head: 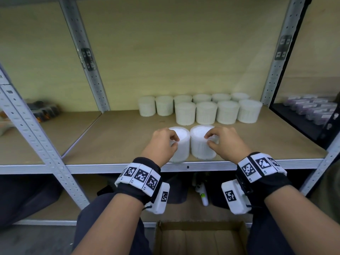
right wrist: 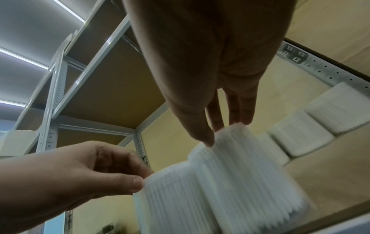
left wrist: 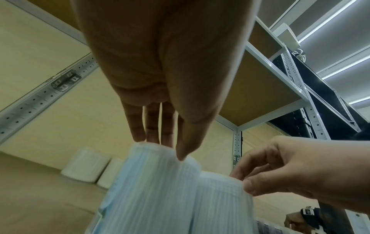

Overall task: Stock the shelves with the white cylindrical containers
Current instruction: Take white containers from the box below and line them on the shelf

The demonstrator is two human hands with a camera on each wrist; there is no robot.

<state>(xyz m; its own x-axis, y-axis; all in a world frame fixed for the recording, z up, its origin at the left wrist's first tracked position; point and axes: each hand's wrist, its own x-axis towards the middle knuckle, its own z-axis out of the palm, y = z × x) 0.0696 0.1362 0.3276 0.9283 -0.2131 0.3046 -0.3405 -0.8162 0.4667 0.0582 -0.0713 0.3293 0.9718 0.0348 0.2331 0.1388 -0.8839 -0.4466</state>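
Observation:
Two white ribbed cylindrical containers stand side by side near the front edge of the wooden shelf (head: 119, 137). My left hand (head: 174, 141) pinches the top rim of the left container (head: 182, 146), thumb on the near side, fingers over the top. My right hand (head: 208, 138) pinches the rim of the right container (head: 198, 144) the same way. The left wrist view shows the left hand (left wrist: 172, 147) on its container (left wrist: 156, 190). The right wrist view shows the right hand (right wrist: 224, 133) on its container (right wrist: 250, 174). Several more containers (head: 206, 109) stand in two rows at the back.
Grey perforated uprights (head: 88, 57) frame the bay. Dark packets (head: 42, 109) lie on the left shelf, purple packs (head: 312, 109) on the right one. An open cardboard box (head: 200, 236) sits below me, and a white bottle (head: 203, 194) lies on the lower shelf.

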